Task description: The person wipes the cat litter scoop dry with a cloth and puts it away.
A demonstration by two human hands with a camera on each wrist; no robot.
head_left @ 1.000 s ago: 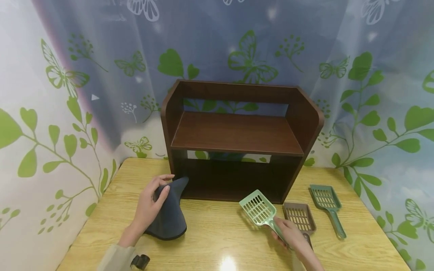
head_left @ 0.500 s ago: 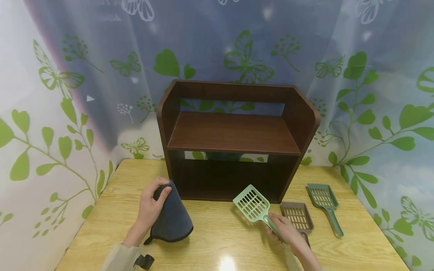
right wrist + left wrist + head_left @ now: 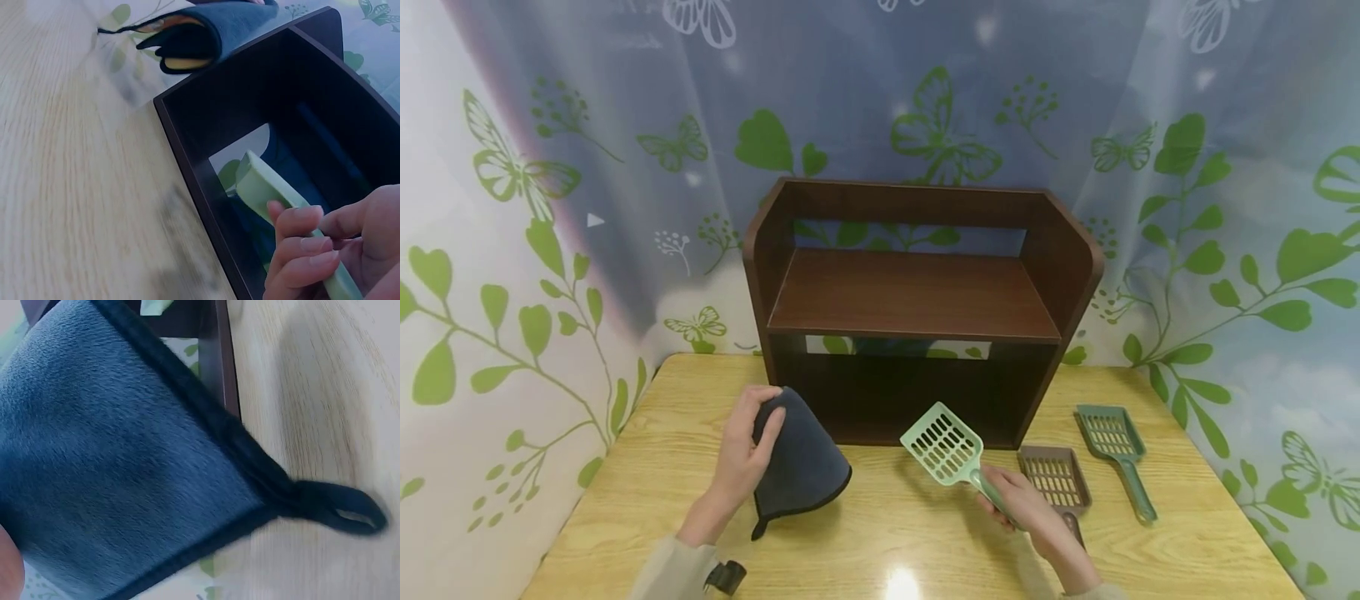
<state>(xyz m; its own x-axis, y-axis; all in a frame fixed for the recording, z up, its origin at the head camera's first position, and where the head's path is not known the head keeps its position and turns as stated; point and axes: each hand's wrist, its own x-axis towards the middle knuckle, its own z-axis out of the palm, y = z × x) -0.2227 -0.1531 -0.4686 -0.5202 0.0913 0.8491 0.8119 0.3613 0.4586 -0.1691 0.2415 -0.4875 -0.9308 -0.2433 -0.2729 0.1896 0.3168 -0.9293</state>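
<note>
My left hand (image 3: 741,450) pinches a dark blue cloth (image 3: 805,467) by its upper part, just in front of the shelf's left end. The cloth hangs folded over, with black edging and a small hanging loop (image 3: 350,509) at one corner in the left wrist view. In my right hand (image 3: 1018,500) is a light green litter scoop (image 3: 943,444), gripped by its handle. Its slotted head is raised in front of the shelf's lower opening. The right wrist view shows the fingers (image 3: 303,250) curled round that handle.
A dark brown two-tier shelf (image 3: 917,292) stands at the back of the wooden table (image 3: 872,542). Close to the right hand lies a brown litter scoop (image 3: 1056,475), its handle partly hidden. Farther right lies a dark green one (image 3: 1116,437). A patterned curtain (image 3: 850,83) hangs behind.
The left hand has shifted right and the cloth has swung right, its loop corner now hanging down. The right hand has carried the light green scoop slightly left and up.
</note>
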